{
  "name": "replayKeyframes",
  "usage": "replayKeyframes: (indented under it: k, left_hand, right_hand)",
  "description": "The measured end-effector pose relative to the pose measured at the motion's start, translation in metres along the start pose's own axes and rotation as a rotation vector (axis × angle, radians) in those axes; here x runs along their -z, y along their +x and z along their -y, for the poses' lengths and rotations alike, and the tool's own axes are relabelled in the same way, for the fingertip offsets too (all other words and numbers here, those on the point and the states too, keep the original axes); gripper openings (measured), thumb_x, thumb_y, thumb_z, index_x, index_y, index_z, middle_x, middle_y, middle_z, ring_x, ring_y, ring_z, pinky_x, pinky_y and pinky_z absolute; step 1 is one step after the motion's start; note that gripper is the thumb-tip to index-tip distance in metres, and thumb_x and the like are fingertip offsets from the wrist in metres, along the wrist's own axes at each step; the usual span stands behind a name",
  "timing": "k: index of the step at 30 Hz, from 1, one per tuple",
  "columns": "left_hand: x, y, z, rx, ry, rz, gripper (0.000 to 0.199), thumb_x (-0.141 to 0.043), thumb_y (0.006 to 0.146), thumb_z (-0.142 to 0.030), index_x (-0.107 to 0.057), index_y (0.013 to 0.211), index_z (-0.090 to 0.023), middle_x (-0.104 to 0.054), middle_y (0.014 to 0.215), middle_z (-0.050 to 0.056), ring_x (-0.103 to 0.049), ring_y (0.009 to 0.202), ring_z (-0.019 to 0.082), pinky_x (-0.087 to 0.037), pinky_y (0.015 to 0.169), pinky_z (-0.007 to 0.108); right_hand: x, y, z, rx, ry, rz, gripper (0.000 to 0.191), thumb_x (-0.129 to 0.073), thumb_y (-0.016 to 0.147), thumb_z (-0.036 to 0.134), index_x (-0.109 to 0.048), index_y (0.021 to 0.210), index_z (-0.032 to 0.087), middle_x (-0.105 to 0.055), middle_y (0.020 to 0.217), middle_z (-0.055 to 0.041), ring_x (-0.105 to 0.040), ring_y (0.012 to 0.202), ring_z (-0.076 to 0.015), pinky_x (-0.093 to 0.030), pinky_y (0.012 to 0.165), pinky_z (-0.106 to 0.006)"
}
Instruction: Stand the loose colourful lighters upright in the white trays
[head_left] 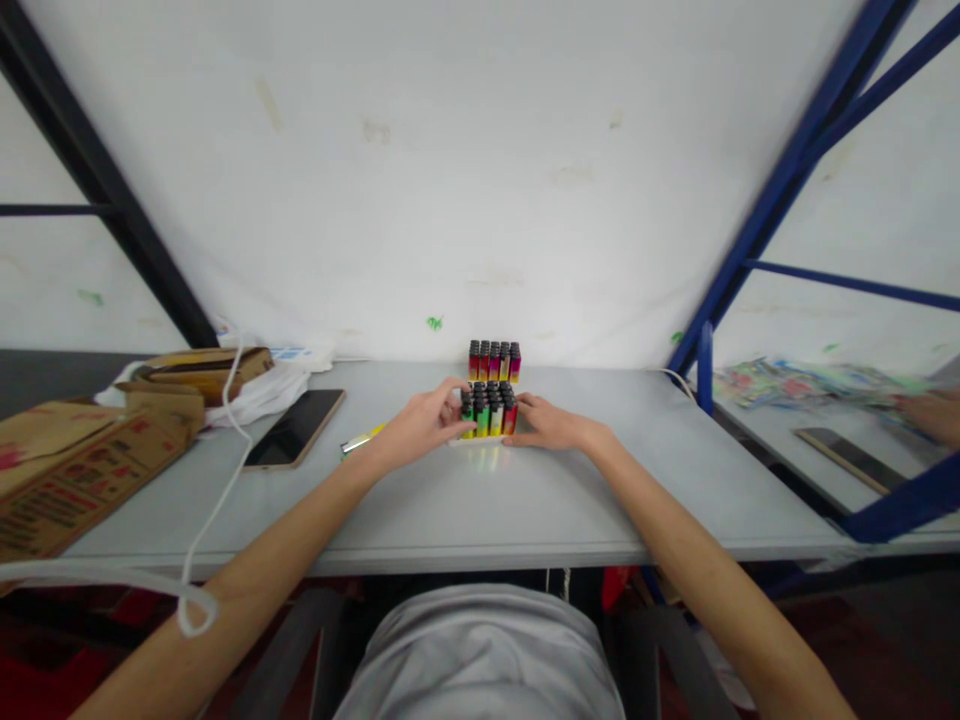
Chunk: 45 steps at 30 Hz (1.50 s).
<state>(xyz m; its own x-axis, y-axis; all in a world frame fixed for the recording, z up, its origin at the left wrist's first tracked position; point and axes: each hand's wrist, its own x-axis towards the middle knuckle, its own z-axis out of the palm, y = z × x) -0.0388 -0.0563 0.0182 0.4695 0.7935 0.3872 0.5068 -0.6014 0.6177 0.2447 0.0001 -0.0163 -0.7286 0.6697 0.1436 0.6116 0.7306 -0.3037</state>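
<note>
Upright lighters [493, 414] stand packed in rows in the middle of the table, with black tops and green, pale and red bodies. A thin white tray edge [480, 441] shows beneath them. My left hand [429, 418] is closed at the left end, thumb and fingers pinching a dark green lighter [467, 412]. Around the right end curls my right hand [553, 422], its thumb at the tray's front corner and its fingers along the side; the inner fingertips are partly hidden. Behind stands a second block of lighters [494, 362], in red, purple and yellow.
Left of my hands lie a yellow and silver item [361, 441], a dark phone [296, 430] and open cardboard boxes [97, 450]. A white cable [217, 500] hangs in front. Beyond the blue frame [780, 190] are another phone [851, 458], colourful packets [802, 383] and another person's hand [934, 415].
</note>
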Motion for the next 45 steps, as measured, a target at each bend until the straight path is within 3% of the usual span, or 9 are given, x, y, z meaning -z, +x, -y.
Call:
replayKeyframes:
  k: [3,7,11,15,23,33,38,41,45]
  left_hand:
    - [0.014,-0.001,-0.004,0.033,0.12,-0.002,0.028,-0.053,0.096,-0.046,-0.057,0.11,-0.022,-0.064,0.074,0.0,-0.061,0.064,0.018,-0.046,0.065,0.028]
    - [0.043,-0.004,0.007,0.128,0.45,0.047,0.024,-0.047,0.093,-0.036,-0.058,0.075,-0.022,-0.061,0.064,0.002,-0.055,0.061,0.019,-0.038,0.064,0.03]
    - [0.07,-0.011,0.031,0.225,0.586,0.05,0.015,-0.055,0.081,-0.032,-0.062,0.074,-0.022,-0.065,0.067,0.003,-0.058,0.063,0.02,-0.036,0.063,0.03]
    - [0.084,-0.019,0.044,0.362,0.525,0.148,0.016,-0.059,0.073,-0.035,-0.067,0.074,-0.021,-0.066,0.064,0.002,-0.058,0.06,0.02,-0.037,0.059,0.029]
    - [0.083,-0.025,0.045,0.442,0.369,0.182,0.024,-0.07,0.062,-0.041,-0.068,0.077,-0.022,-0.068,0.065,0.003,-0.06,0.057,0.021,-0.039,0.052,0.027]
    - [0.09,-0.028,0.071,0.475,0.386,0.258,0.033,-0.072,0.059,-0.046,-0.07,0.082,-0.023,-0.072,0.072,0.003,-0.065,0.065,0.022,-0.042,0.057,0.026]
    - [0.083,-0.024,0.071,0.302,0.425,0.113,0.034,-0.064,0.074,-0.052,-0.067,0.089,-0.022,-0.067,0.071,0.005,-0.061,0.067,0.023,-0.043,0.065,0.03]
    - [0.077,-0.019,0.057,0.23,0.441,-0.034,0.04,-0.053,0.088,-0.052,-0.063,0.109,-0.019,-0.066,0.079,0.006,-0.062,0.07,0.023,-0.044,0.07,0.031]
    - [0.071,-0.014,0.034,0.234,0.454,-0.139,0.048,-0.043,0.097,-0.054,-0.058,0.129,-0.021,-0.063,0.071,0.001,-0.059,0.065,0.021,-0.041,0.069,0.028]
  right_hand:
    - [0.001,-0.001,0.001,-0.007,0.005,0.007,0.076,-0.056,0.092,0.07,-0.055,0.141,0.011,-0.052,0.144,-0.0225,-0.051,0.134,-0.0371,-0.042,0.116,-0.054]
    - [0.003,-0.002,0.003,-0.015,0.0,0.026,0.078,-0.056,0.093,0.07,-0.054,0.141,0.009,-0.051,0.145,-0.0236,-0.051,0.134,-0.0374,-0.041,0.117,-0.053]
    - [0.003,-0.002,0.004,-0.024,0.009,0.012,0.077,-0.056,0.092,0.072,-0.055,0.14,0.011,-0.051,0.144,-0.0217,-0.051,0.133,-0.0361,-0.041,0.117,-0.052]
    - [0.002,-0.002,0.003,-0.004,0.011,0.017,0.077,-0.055,0.092,0.071,-0.054,0.142,0.013,-0.052,0.144,-0.0205,-0.052,0.133,-0.0353,-0.04,0.117,-0.051]
    - [0.003,-0.002,0.004,-0.015,-0.001,0.024,0.077,-0.054,0.093,0.071,-0.054,0.142,0.012,-0.052,0.143,-0.0209,-0.052,0.132,-0.0358,-0.042,0.116,-0.052]
    - [0.003,-0.002,0.004,-0.022,0.015,0.017,0.076,-0.055,0.093,0.071,-0.054,0.142,0.013,-0.052,0.143,-0.0204,-0.053,0.132,-0.0352,-0.043,0.115,-0.051]
    - [0.004,-0.002,0.006,-0.023,0.02,0.022,0.076,-0.057,0.093,0.07,-0.053,0.142,0.012,-0.051,0.144,-0.0207,-0.052,0.132,-0.0354,-0.041,0.116,-0.051]
    - [0.005,-0.002,0.006,-0.02,0.015,0.024,0.076,-0.056,0.093,0.069,-0.053,0.141,0.01,-0.051,0.144,-0.0225,-0.052,0.133,-0.0363,-0.041,0.117,-0.052]
    - [0.004,-0.001,0.006,-0.011,0.01,0.026,0.075,-0.055,0.094,0.069,-0.053,0.141,0.011,-0.051,0.143,-0.0215,-0.052,0.132,-0.0361,-0.041,0.117,-0.052]
